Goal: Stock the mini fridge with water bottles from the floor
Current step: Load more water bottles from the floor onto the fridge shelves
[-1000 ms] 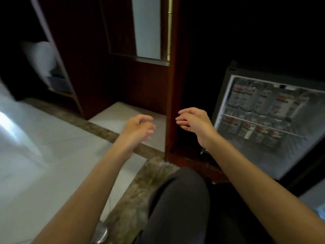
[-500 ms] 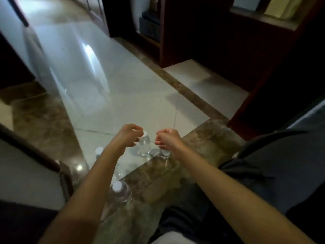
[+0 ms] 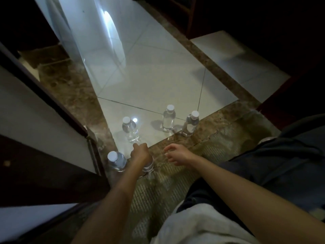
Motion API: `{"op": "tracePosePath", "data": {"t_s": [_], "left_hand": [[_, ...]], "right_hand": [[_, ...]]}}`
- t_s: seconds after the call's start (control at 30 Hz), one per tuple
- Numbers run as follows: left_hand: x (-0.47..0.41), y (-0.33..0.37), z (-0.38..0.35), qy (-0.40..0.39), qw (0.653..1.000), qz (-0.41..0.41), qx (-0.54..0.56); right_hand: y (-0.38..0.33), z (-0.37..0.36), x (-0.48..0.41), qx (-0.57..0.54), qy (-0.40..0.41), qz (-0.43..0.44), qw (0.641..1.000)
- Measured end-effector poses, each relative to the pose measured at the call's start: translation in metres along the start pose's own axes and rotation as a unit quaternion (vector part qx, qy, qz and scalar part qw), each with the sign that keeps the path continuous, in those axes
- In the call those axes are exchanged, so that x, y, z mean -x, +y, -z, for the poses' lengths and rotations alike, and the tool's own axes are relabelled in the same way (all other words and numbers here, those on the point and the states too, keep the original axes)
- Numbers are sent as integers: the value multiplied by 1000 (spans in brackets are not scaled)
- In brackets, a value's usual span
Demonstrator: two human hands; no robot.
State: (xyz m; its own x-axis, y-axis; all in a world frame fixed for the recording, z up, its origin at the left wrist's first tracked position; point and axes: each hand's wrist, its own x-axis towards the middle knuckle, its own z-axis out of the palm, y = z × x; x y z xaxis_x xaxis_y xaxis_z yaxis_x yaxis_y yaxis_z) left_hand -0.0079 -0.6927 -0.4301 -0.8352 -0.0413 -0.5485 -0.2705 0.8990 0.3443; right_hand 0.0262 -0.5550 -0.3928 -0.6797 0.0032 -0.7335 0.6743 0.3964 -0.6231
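Left hand: I'm watching the left hand (image 3: 140, 154) curling down over the top of the covered bottle (image 3: 148, 167), which is standing on the marble border (image 3: 219, 138) of the floor. The grip is looking closed on it.
Right hand: the right hand (image 3: 177, 154) is hovering just beside, fingers spread, carrying nothing.
Corner bottle: the corner bottle (image 3: 117, 162) is standing at the floor's left edge, just beside the left wrist.
Farther bottles: the middle bottle (image 3: 130, 129) is standing on the white tile (image 3: 158, 81). Beyond it, the far bottle (image 3: 168, 120) and the border bottle (image 3: 190, 125) are sitting close together where the tile meets the marble.
Risk: I'm judging that the lifting forearm could be clipping the corner bottle and toppling it, and that a top-only hold could be slipping.
Hidden: the covered bottle's cap and neck are hiding under the knuckles. The mini fridge isn't showing. The clear bottles are blurring into the glare.
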Motion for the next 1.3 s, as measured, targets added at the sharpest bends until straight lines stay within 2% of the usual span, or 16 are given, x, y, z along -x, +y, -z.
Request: {"op": "tracePosePath", "data": {"t_s": [0.1,0.27,0.43,0.6,0.73,0.97,1.1,1.17,1.2,1.3], "left_hand": [[-6,1,-9,37,997,-9,72],[4,23,4,16,993,-43,108],[21,75,35,17,985,-127,116],[52,155,77,17,968,-236,88],[79,227,108,26,933,-335,126],[131,371,133,-11,860,-482,168],[155,431,131,-65,827,-536,155],[183,489,113,-118,797,-579,127],[184,493,113,-121,791,-586,127],[201,534,91,-179,760,-616,105]], "right_hand": [[2,8,2,25,10,3,1000],[8,24,4,15,25,-14,999],[-3,56,18,30,31,26,999],[-18,113,38,8,84,77,993],[-33,168,63,-36,110,131,985],[-39,285,128,-16,215,226,950],[-25,336,168,-64,222,266,936],[9,383,196,-113,262,275,918],[11,388,197,-120,257,278,918],[43,419,212,-145,310,266,901]]}}
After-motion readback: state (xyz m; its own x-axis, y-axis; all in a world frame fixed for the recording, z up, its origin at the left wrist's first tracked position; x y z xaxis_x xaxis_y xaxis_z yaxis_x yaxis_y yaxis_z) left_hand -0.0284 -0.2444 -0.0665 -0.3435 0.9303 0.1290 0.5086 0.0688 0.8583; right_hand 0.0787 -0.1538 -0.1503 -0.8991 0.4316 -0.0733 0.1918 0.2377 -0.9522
